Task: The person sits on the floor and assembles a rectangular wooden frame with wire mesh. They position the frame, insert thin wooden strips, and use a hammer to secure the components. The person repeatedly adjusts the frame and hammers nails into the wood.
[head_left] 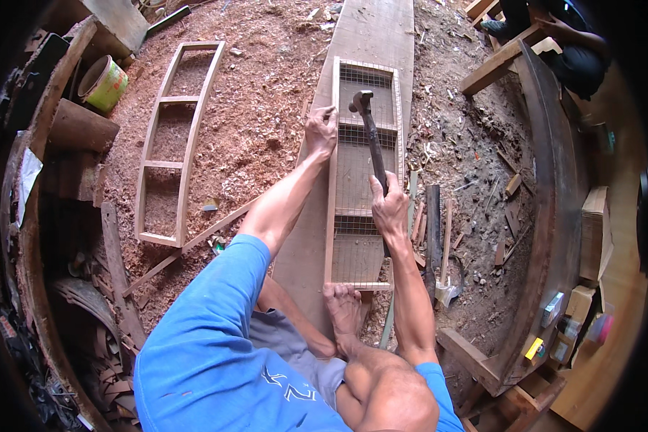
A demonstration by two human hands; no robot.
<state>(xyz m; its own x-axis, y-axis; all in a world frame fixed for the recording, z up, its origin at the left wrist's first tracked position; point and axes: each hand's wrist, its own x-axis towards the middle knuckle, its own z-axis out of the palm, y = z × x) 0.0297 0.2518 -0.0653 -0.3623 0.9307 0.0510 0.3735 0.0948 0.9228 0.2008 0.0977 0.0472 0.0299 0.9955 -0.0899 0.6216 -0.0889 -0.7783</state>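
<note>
A long wooden frame (331,187) with crossbars and wire mesh stretched over it lies lengthwise on a wide wooden plank (302,245). My left hand (321,132) grips the frame's left rail near its upper part, fingers bent around the wood. In my right hand (390,205) is a claw hammer (373,137), held by its dark handle. The hammer's head is over the mesh, near the upper crossbar; whether it touches anything, I cannot tell. My bare foot (343,309) presses against the frame's near end. Any nail under my left fingers is hidden.
A second wooden frame (147,165) lies on the shavings at left, a thin strip (194,243) beside it. A green bucket (104,83) lies tilted at upper left. On the right are a long dark timber bench (547,180) and wood scraps. Another person (579,54) sits at upper right.
</note>
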